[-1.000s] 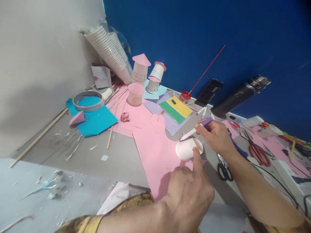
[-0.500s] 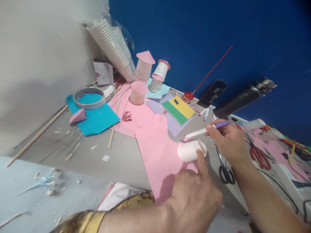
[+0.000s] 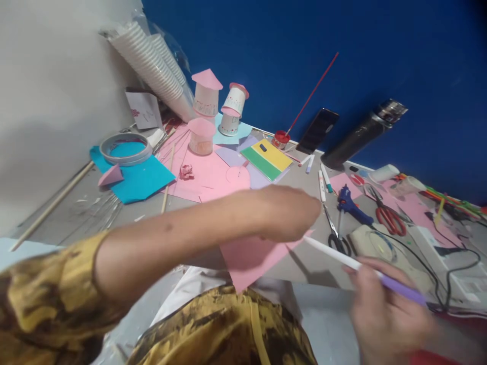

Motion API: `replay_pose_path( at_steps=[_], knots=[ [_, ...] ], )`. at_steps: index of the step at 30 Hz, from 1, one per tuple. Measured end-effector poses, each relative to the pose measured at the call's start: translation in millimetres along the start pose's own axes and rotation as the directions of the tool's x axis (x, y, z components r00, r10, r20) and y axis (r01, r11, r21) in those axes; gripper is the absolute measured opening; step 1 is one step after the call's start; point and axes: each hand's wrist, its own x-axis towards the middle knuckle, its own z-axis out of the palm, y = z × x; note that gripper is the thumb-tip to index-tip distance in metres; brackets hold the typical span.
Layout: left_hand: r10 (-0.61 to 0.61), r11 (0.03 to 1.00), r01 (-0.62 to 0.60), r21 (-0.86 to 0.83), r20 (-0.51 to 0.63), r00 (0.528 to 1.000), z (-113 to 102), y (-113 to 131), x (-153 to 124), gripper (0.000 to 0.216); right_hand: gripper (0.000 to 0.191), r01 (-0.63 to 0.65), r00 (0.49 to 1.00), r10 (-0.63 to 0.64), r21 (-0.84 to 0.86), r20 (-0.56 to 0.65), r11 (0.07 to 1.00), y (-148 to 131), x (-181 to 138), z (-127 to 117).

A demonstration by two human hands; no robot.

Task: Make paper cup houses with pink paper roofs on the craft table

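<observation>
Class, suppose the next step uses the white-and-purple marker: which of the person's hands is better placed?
Probably the right hand: it grips the marker, whose white end points toward the left hand. The left reaches across the pink paper, its fingers hidden from view.

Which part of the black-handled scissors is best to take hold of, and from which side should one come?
Probably by the black handle loops, from the near side: they lie closer to the camera, while the metal blades point away. The right hand should first put down its marker.
</observation>
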Motion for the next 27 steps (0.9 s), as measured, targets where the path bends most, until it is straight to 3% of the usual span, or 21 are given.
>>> replay_pose_path(
  at_steps=[4,8,11,14,18,22,27],
  knots=[
    [-0.038,0.997,0.051,-0.063,0.2,0.979,-20,-3,16,0.042,0.013,0.131,0.965,-0.134,0.029,0.226,0.991,-20,-14,44],
    [-0.068,0.995,0.081,-0.05,0.226,0.972,-28,-1,27,0.045,0.008,0.371,0.898,-0.377,0.072,0.225,0.926,-32,-5,75],
    [-0.038,0.996,0.058,-0.067,0.264,0.964,-33,-2,32,0.04,0.006,0.461,0.865,-0.458,0.031,0.204,0.887,-30,0,86],
    [-0.005,0.993,0.037,-0.111,0.28,0.96,-36,-3,36,0.038,0.005,0.489,0.858,-0.474,-0.032,0.198,0.872,-27,3,91],
    [-0.049,0.987,0.092,-0.132,0.296,0.954,-36,-4,39,0.038,0.008,0.478,0.863,-0.457,-0.05,0.216,0.877,-25,5,94],
    [0.008,0.992,0.03,-0.12,0.299,0.954,-34,-4,38,0.032,0.009,0.476,0.863,-0.454,-0.055,0.22,0.878,-25,7,95],
    [-0.143,0.961,0.182,-0.208,0.19,0.971,-33,-5,34,0.026,0.008,0.463,0.868,-0.435,-0.077,0.238,0.883,-26,6,95]
  ],
)
